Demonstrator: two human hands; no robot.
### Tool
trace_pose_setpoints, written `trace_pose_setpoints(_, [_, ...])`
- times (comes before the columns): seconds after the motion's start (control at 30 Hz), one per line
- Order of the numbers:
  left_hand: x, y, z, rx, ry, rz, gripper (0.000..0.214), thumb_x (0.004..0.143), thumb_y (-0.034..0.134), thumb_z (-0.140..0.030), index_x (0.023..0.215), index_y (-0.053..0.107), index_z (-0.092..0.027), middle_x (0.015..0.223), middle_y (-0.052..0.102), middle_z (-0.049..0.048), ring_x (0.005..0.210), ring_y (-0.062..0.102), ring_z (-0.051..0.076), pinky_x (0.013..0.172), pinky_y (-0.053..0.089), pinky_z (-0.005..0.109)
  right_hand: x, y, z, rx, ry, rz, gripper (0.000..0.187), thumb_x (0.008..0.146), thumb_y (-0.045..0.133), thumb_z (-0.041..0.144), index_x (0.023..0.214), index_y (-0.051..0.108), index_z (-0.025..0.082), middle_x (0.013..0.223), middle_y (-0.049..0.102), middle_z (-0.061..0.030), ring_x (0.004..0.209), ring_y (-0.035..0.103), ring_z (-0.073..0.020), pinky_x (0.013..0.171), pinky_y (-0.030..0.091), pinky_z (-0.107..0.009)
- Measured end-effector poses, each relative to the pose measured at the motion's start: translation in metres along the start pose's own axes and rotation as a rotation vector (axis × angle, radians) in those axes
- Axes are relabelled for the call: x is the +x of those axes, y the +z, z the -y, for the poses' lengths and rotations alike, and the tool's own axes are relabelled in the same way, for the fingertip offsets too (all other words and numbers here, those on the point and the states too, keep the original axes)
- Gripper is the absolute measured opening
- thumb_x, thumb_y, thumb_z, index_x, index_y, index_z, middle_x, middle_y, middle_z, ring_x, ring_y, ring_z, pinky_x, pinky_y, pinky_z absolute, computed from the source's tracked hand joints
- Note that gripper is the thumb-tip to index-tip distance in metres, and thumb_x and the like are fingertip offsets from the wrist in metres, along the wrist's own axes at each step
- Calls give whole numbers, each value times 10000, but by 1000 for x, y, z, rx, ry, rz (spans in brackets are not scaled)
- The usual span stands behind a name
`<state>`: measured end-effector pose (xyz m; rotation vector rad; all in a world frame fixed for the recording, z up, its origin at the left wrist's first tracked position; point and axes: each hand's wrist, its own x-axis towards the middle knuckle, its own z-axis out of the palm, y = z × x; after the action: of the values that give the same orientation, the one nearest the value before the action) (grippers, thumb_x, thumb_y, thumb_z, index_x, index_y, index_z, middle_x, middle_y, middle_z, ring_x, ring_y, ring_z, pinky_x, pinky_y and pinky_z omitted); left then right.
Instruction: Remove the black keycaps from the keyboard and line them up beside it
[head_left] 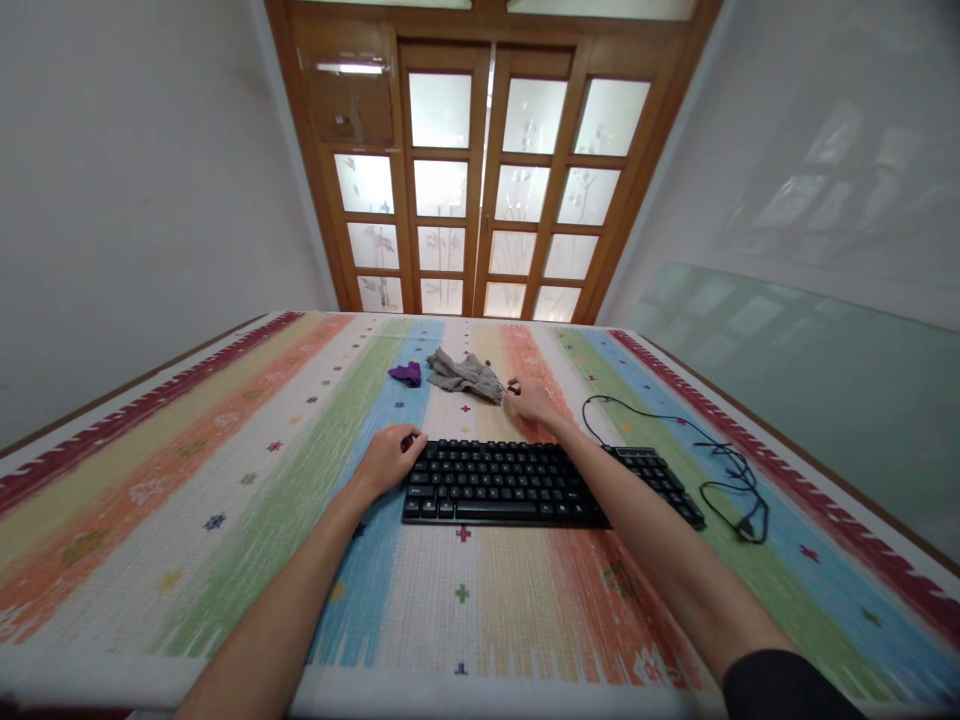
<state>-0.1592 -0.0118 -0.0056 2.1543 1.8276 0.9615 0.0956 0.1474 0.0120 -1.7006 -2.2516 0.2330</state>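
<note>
A black keyboard lies across the middle of the striped tablecloth. My left hand rests with curled fingers on the keyboard's left end, gripping its corner. My right hand reaches past the keyboard's far edge and pinches a small dark object at the near corner of a crumpled grey cloth. What the fingers pinch is too small to name. A small purple cloth lies just left of the grey one.
The keyboard's black cable loops over the cloth at the right, ending in a plug near the table's right edge. Wooden glazed doors stand behind the table. White walls close both sides.
</note>
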Motion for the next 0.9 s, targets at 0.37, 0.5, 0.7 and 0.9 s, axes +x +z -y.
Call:
trace_pose_setpoints(0.37, [0, 0, 1, 19, 30, -7, 342, 907, 452, -382, 787, 686, -162, 761, 696, 69, 705, 607, 198, 709, 450, 320, -6, 4, 31, -82, -172, 114, 298, 831, 528, 167, 1019, 756, 126, 1087, 731, -139, 977, 655, -240, 807, 453, -262])
trace_pose_setpoints(0.5, [0, 0, 1, 25, 33, -1, 341, 911, 448, -375, 798, 689, -162, 773, 698, 72, 729, 616, 202, 726, 453, 322, -2, 11, 42, -115, -214, 126, 313, 858, 500, 154, 1039, 753, 122, 1180, 692, -149, 1085, 612, -243, 903, 442, -273])
trace_pose_setpoints(0.7, [0, 2, 1, 21, 10, 7, 335, 911, 452, -367, 803, 694, -163, 761, 695, 68, 710, 610, 197, 719, 449, 319, 11, 19, 52, -146, -211, 104, 362, 891, 441, 139, 1100, 731, 83, 1226, 654, -178, 1148, 572, -254, 975, 420, -292])
trace_pose_setpoints(0.9, [0, 1, 0, 14, 6, 23, 343, 914, 445, -373, 811, 694, -160, 786, 703, 74, 731, 617, 199, 730, 449, 317, 9, 12, 59, -147, -231, 100, 345, 893, 457, 163, 1081, 738, 98, 1157, 691, -165, 1072, 600, -255, 925, 431, -296])
